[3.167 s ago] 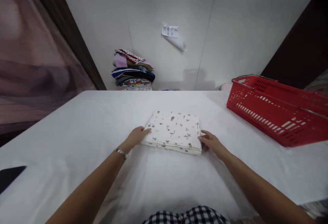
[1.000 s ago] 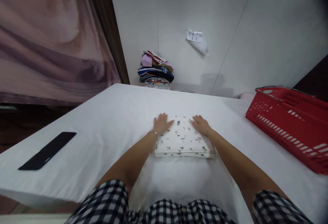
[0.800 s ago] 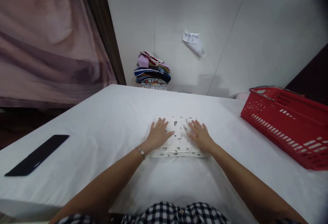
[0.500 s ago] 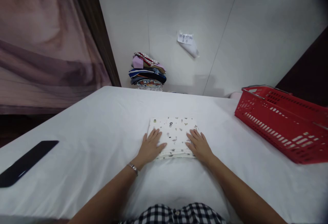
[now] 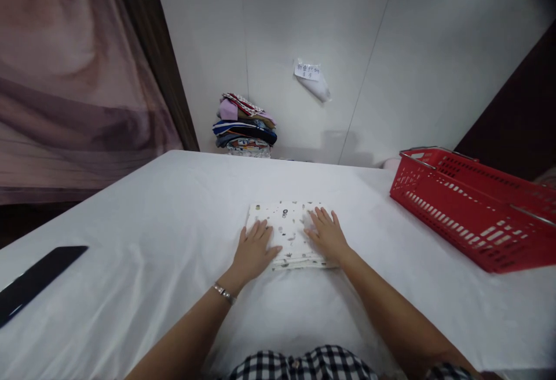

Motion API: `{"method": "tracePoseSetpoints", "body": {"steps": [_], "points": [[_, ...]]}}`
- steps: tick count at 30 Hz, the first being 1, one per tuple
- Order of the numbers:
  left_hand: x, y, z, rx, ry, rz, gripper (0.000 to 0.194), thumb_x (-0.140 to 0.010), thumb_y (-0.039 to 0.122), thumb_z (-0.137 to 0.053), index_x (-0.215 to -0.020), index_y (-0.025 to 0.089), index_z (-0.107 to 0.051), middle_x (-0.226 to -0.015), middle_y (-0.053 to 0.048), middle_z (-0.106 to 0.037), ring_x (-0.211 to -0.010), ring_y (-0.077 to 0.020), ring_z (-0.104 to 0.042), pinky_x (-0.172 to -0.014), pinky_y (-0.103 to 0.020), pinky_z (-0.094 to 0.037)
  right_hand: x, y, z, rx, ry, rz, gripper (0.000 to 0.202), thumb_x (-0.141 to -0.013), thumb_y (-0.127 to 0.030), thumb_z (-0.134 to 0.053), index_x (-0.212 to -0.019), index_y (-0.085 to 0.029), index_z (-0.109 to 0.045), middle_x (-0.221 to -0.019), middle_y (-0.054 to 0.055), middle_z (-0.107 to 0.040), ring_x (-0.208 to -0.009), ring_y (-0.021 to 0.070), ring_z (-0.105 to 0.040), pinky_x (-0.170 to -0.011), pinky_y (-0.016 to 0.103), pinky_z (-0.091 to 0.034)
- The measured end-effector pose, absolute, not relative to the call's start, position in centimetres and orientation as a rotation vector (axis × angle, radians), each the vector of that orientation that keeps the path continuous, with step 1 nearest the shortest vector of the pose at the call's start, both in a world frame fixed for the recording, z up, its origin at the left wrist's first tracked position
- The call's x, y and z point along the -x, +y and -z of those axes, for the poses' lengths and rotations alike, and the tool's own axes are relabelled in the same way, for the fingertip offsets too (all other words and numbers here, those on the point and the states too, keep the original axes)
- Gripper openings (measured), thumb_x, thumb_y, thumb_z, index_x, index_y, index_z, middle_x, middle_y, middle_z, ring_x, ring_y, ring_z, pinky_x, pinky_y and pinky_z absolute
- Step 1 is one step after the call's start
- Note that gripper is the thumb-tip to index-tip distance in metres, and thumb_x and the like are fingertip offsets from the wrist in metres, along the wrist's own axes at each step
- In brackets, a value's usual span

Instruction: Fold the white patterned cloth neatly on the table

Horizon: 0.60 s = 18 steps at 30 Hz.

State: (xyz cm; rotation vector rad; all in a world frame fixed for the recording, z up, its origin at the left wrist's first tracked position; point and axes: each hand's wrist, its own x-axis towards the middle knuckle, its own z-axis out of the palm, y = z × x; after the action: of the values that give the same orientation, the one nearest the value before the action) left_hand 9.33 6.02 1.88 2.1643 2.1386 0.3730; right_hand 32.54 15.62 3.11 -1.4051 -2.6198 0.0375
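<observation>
1. From where I'm standing, the right hand (image 5: 329, 235) has slid up towards the far edge of the folded cloth (image 5: 291, 232) since the earlier frame
2. Far left, a flat black object (image 5: 39, 278) lies on the white-covered counter (image 5: 174, 212), well apart from the cloth
3. Back against the wall (image 5: 278, 21), there's a pile of folded fabrics (image 5: 245, 128)
4. The left hand (image 5: 254, 252), a bracelet (image 5: 223, 293) at its wrist, lies palm down on the cloth's left side, fingers spread
5. The cloth, white with small prints, sits flat on the counter between both arms
6. The right hand rests on its right side, fingers spread too
7. Far right stands a red basket (image 5: 460, 212), apart from that hand
</observation>
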Motion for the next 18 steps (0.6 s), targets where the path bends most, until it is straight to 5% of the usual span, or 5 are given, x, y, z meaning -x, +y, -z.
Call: {"method": "tracePoseSetpoints", "body": {"steps": [9,18], "points": [[-9.1,5.6,-0.1,-2.134,2.122,-0.418,0.063,-0.088,0.058,-0.030,-0.139,0.022,-0.037,-0.150,-0.006,-0.028,-0.139,-0.0272,-0.019,-0.111,-0.052,-0.014,-33.4,16.9,-0.3,1.517,-2.607,-0.163,0.058,-0.092,-0.049,-0.031,-0.137,-0.014,-0.040,-0.150,0.012,-0.026,-0.140,0.0254,-0.014,-0.110,0.046,-0.014],[-9.6,9.2,-4.1,-2.002,2.122,-0.383,0.069,-0.085,0.065,-0.028,-0.138,0.022,-0.038,-0.150,-0.008,-0.026,-0.140,-0.0281,-0.014,-0.112,-0.051,-0.010,-29.4,18.0,-3.9,1.383,-2.698,-0.091,0.062,-0.092,-0.051,-0.029,-0.140,-0.011,-0.036,-0.149,0.013,-0.027,-0.140,0.0262,-0.015,-0.111,0.046,-0.008]]}}
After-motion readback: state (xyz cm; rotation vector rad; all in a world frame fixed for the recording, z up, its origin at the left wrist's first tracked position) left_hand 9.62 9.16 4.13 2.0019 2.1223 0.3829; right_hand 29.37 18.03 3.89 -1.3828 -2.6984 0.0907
